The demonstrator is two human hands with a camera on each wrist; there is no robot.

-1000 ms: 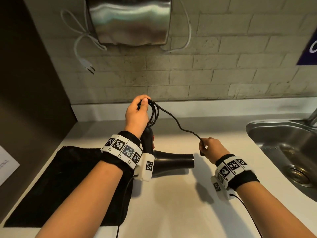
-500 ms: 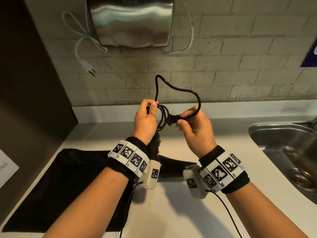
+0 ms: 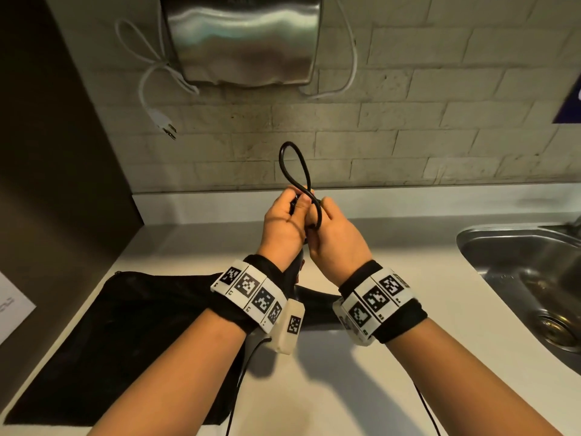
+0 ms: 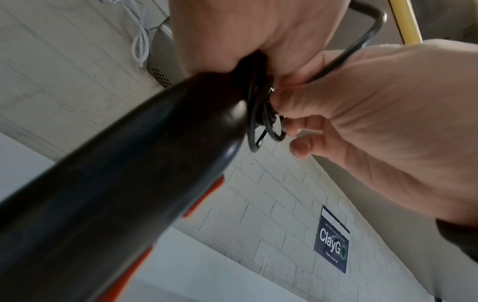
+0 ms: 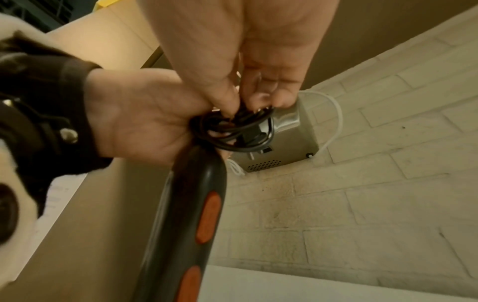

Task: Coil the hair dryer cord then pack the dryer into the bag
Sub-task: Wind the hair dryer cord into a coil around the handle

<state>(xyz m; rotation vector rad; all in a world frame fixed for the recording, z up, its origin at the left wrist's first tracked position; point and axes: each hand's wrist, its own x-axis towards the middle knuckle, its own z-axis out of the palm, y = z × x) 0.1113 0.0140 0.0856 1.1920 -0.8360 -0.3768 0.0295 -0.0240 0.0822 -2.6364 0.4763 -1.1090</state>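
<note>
My left hand [image 3: 287, 215] grips the top of the black hair dryer's handle [image 5: 191, 204], which has orange buttons, together with the coiled black cord [image 5: 232, 130]. The dryer hangs handle up below my hands, and its barrel [image 3: 314, 305] shows between my wrists above the counter. My right hand [image 3: 328, 225] presses against the left and pinches the cord at the coil [image 4: 258, 122]. A narrow free loop of cord [image 3: 294, 165] stands up above both hands. The flat black bag [image 3: 125, 325] lies on the counter at the left, under my left forearm.
A steel sink [image 3: 471, 247] is set into the white counter [image 3: 408, 309] at the right. On the brick wall hangs a metal hand dryer [image 3: 242, 39] with a dangling white cable and plug [image 3: 163, 121]. A dark panel bounds the left side.
My right hand has come in from the right with the cord end and met my left hand. The wide cord loop has tightened into a narrow one above the hands.
</note>
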